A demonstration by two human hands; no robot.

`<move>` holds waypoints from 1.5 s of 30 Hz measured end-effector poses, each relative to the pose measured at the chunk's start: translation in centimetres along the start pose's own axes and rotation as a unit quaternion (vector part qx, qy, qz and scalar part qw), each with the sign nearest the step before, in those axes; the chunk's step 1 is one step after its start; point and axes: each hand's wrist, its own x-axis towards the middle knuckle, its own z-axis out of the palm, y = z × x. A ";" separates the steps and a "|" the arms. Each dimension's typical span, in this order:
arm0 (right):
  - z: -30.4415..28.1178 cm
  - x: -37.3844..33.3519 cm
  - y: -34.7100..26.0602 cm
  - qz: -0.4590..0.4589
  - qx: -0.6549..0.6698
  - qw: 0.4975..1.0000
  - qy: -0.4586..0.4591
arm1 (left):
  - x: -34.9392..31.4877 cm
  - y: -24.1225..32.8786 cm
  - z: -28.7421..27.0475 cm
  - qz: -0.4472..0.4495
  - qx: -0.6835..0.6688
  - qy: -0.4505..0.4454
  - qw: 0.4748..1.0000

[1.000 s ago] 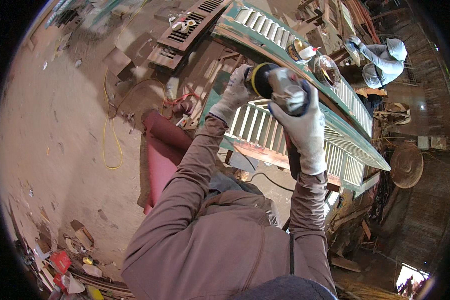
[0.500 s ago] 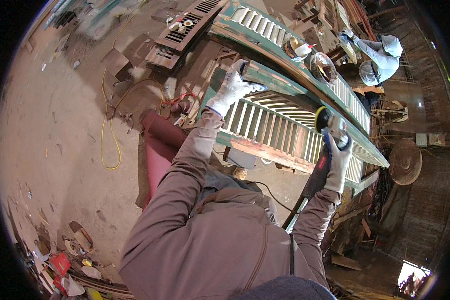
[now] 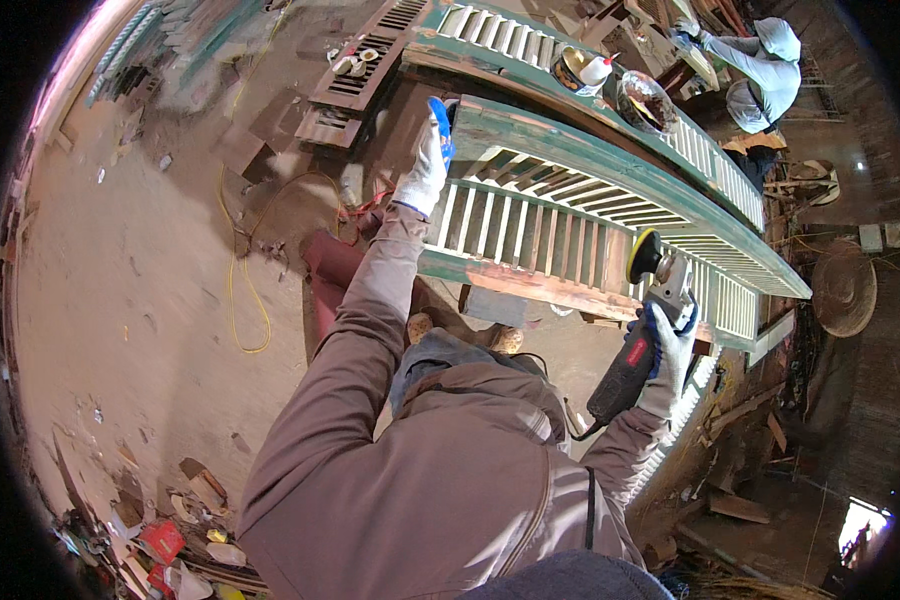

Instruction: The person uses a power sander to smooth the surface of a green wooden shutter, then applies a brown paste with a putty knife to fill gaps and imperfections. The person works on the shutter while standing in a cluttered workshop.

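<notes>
A green louvered wooden shutter (image 3: pixel 550 125) with pale slats and worn, bare-wood patches stretches in front of me. At its left end is my left hand (image 3: pixel 427 170), in a white glove with blue coating; its fingers are straight and close together along the shutter's end edge, seemingly holding it. My right hand (image 3: pixel 667 350), gloved alike, is wrapped around the dark body of an angle grinder (image 3: pixel 625 375). The grinder's round, yellow-edged pad (image 3: pixel 644 256) is raised toward the slats, standing on edge; whether it touches them I cannot tell. A cord runs from the grinder's lower end.
Behind lies another green shutter (image 3: pixel 515 60) bearing a bowl (image 3: pixel 645 103) and a white bottle (image 3: pixel 597 70). A brown slatted panel (image 3: pixel 355 85) stands far left. Yellow cord (image 3: pixel 238 310) and scraps (image 3: pixel 165 540) litter the floor. A co-worker (image 3: pixel 760 85) bends at far right.
My left hand has turned more upright, its fingers no longer reaching over the shutter's top corner. My right hand has brought the grinder slightly lower and nearer me. The whole view has shifted.
</notes>
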 end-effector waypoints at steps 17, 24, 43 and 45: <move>10.7 -1.2 -8.2 -0.013 0.001 0.982 -0.187 | 4.4 -8.7 -0.4 0.215 0.332 0.152 0.906; 14.2 -0.8 -10.1 -0.111 -0.083 0.987 -0.086 | 1.8 -3.0 3.7 0.179 0.009 0.141 0.974; 24.3 -0.8 -17.0 -0.139 -0.330 0.919 -0.167 | -2.1 -4.4 1.9 0.459 0.264 0.143 0.836; 24.4 -0.4 -17.2 -0.131 -0.337 0.916 -0.175 | -1.6 -5.9 1.4 0.411 0.238 0.122 0.871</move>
